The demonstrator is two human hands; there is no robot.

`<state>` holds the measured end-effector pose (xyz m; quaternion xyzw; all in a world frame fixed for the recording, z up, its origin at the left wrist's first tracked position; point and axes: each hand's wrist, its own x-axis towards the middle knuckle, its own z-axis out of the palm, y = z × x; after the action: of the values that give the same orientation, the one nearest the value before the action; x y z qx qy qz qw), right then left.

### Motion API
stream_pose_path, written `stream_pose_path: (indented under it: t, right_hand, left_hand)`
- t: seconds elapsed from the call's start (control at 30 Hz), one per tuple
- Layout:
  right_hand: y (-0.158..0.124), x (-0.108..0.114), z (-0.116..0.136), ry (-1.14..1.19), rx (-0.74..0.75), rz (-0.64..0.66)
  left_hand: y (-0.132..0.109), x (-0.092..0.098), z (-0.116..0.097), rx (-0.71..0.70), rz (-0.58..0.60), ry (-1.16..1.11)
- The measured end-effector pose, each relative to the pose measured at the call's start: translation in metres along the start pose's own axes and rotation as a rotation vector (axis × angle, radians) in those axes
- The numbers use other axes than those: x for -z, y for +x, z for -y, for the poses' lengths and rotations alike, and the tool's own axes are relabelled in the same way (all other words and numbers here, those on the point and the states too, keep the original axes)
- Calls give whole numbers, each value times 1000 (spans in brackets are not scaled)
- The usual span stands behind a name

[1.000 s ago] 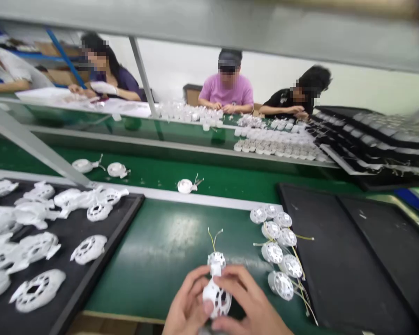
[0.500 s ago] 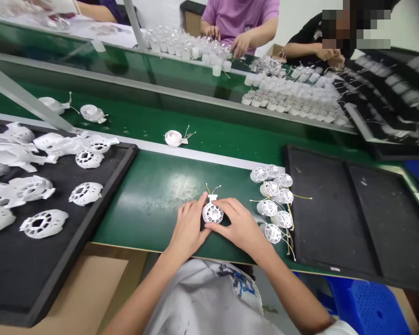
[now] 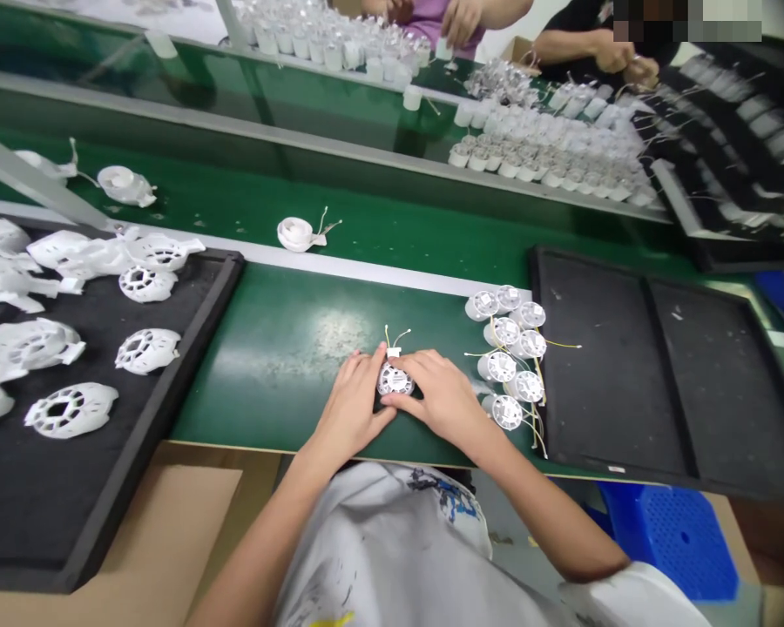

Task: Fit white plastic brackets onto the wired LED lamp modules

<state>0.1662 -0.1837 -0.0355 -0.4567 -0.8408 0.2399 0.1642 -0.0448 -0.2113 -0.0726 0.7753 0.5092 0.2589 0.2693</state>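
My left hand [image 3: 353,402] and my right hand [image 3: 436,394] close from both sides around a small round white plastic part [image 3: 395,380] with yellow and white wires, pressed down on the green bench mat [image 3: 287,348]. Fingers of both hands curl over its edges. Just to the right lies a cluster of several similar round white parts with wires [image 3: 510,355].
A black tray [image 3: 189,348] on the left holds several white perforated covers [image 3: 145,350]. An empty black tray [image 3: 633,366] sits on the right. A green conveyor [image 3: 392,231] carries loose white parts [image 3: 295,233]. Other people's hands [image 3: 458,17] work across it beside rows of white cups [image 3: 549,165].
The view tilted down, so the bench and my torso now fill the frame. My hands brought the white part from mid-air down onto the green mat and keep pressing it.
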Motion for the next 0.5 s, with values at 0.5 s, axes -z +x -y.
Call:
stream_pose_path:
  t: [0.5]
  right_hand:
    - [2,35,-24,-258,-347,-484]
  left_hand:
    - [168,49,14,65,-241,64]
